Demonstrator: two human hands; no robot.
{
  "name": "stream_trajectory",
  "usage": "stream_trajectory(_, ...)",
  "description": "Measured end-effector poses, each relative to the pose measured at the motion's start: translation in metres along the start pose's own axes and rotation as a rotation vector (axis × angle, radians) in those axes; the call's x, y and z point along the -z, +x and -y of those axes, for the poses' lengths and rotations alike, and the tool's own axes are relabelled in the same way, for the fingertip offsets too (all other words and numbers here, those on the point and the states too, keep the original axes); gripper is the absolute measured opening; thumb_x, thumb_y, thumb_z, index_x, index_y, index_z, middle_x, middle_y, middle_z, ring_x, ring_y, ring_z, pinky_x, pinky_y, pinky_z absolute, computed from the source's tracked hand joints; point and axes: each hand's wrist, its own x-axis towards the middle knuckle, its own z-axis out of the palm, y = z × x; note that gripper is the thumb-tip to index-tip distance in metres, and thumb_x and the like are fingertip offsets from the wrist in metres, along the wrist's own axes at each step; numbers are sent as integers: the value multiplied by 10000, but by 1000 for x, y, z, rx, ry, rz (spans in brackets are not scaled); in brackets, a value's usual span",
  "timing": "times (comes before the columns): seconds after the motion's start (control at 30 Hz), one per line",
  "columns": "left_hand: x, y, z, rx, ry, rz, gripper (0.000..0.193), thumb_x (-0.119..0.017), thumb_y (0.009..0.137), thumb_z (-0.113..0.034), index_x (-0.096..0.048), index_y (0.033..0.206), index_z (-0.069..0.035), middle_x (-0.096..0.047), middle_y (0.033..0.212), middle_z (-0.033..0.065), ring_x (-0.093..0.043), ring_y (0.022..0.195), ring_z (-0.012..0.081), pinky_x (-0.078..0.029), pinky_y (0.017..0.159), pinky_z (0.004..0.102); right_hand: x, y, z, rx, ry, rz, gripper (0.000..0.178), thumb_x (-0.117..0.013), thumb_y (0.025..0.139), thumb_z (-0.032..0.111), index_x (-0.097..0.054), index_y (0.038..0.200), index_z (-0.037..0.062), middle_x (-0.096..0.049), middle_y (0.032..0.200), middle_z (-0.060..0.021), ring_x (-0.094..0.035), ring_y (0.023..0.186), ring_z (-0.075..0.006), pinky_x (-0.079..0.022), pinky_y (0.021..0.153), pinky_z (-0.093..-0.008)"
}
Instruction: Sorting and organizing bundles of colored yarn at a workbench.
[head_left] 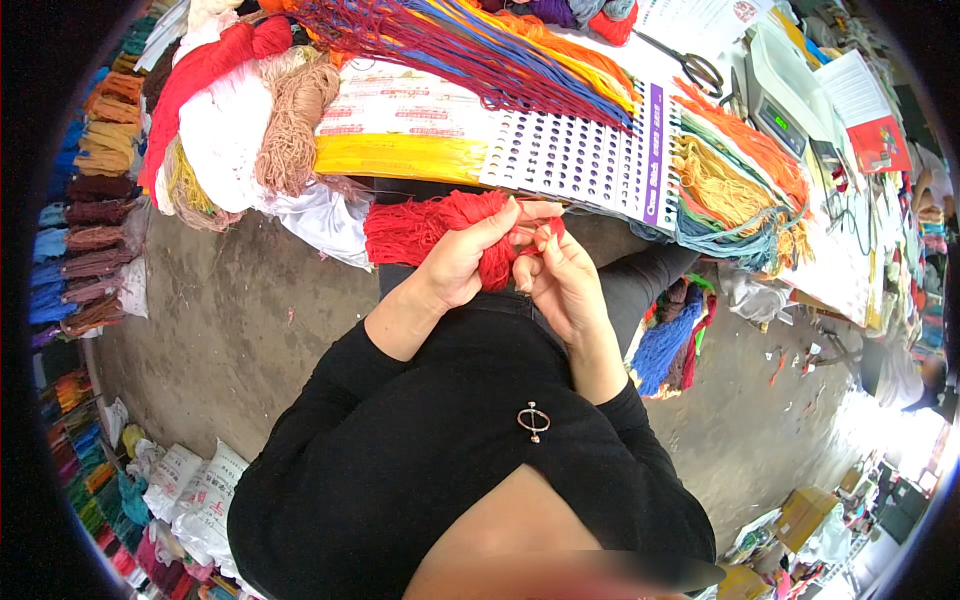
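A thick bundle of red thread point(405, 230) lies across my lap at the table's near edge. My left hand point(465, 250) is wrapped round its right end, thumb on top. Close beside it, my right hand point(565, 280) pinches red strands at the bundle's end between thumb and fingertips. The two hands nearly touch. How many strands the right fingers hold is too small to make out. Just beyond the hands lies a white card with rows of punched holes point(570, 150) and a purple strip along its right side.
Long red, blue and orange threads point(480, 50) spread over the table. Yellow thread point(400, 156) lies along its near edge. White and brown skeins point(297, 120) are heaped at left. Black scissors point(700, 72) and a digital scale point(785, 90) lie at right. Colourful thread point(668, 335) hangs beside my leg.
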Motion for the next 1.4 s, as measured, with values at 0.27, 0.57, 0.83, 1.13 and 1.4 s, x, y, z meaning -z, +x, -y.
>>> stream_trajectory(0.27, 4, 1, -1, -117, 15, -100, 412, -364, 968, -273, -491, 1197, 44, -556, 1146, 142, -543, 1045, 194, -419, 932, 325, 3, 3, -4, 102, 25, -14, 179, -479, 934, 204, -505, 987, 35, -536, 767, -51, -498, 580, -129, -422, 534, -229)
stream_trajectory(0.57, 2, -1, -8, -169, -18, -126, 402, -399, 960, -263, -509, 1169, 62, -581, 951, 86, -571, 858, 139, -480, 800, 296, 0, 3, -4, 121, -30, -83, 169, -469, 940, 199, -486, 993, 40, -478, 707, -30, -449, 545, -109, -399, 475, -221)
stream_trajectory(0.83, 5, -2, -12, -125, -129, -106, 436, -421, 951, -286, -494, 1173, 82, -547, 890, 33, -498, 702, 77, -464, 665, 236, -1, 1, -1, 48, 8, -86, 138, -462, 944, 196, -492, 960, 63, -440, 682, 23, -360, 504, -44, -290, 408, -171)
stream_trajectory(1.13, 54, -51, -49, 195, 84, -60, 453, -385, 954, -398, -623, 895, -17, -321, 475, -75, -268, 377, 9, -207, 346, 175, -23, -7, 43, 274, -1370, -169, 120, -511, 910, 142, -508, 939, 26, -635, 812, -100, -608, 613, -169, -478, 568, -290)
stream_trajectory(1.4, 232, -199, -107, -472, -396, -716, 289, -494, 924, -203, -428, 652, -131, -344, 475, -67, -238, 332, 32, -180, 293, 180, -58, 26, 190, 437, 56, 409, 164, -456, 933, 179, -510, 910, 26, -506, 873, -55, -508, 811, -166, -404, 851, -360)
